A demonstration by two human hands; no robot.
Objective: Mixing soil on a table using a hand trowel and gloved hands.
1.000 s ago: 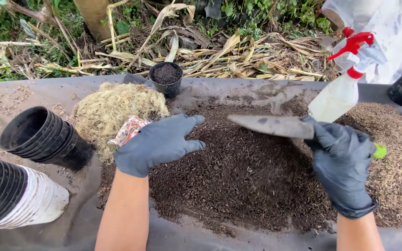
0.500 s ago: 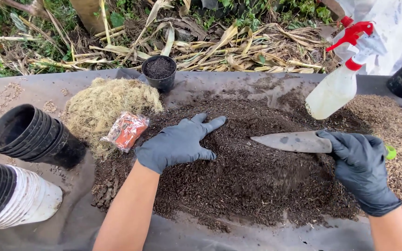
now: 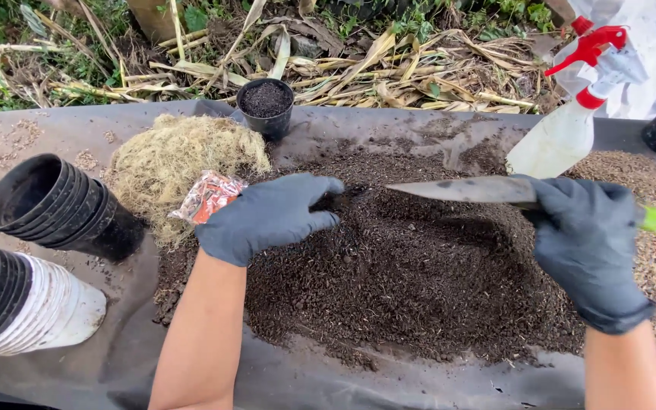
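Note:
Both my hands wear dark gloves over a wide heap of dark soil (image 3: 411, 288) spread on a grey sheet (image 3: 282, 380). My right hand (image 3: 586, 243) grips a trowel (image 3: 465, 190) with a green handle end, its metal blade held flat and pointing left just above the heap. My left hand (image 3: 271, 216) rests palm down on the soil's left edge, fingers curled into the soil toward the blade tip. A small orange-and-silver packet (image 3: 208, 196) lies just left of that hand.
A mound of pale dry fibre (image 3: 168, 163) sits behind the packet. A small black pot (image 3: 265, 106) filled with soil stands at the back. Stacked black pots (image 3: 55, 205) and white-sided pots (image 3: 17, 304) lie at left. A spray bottle (image 3: 571, 114) stands at right, beside light brown husks (image 3: 654, 258).
My left hand has curled its fingers and pulled back toward the heap's left edge. The trowel blade has lifted and reached further left across the soil.

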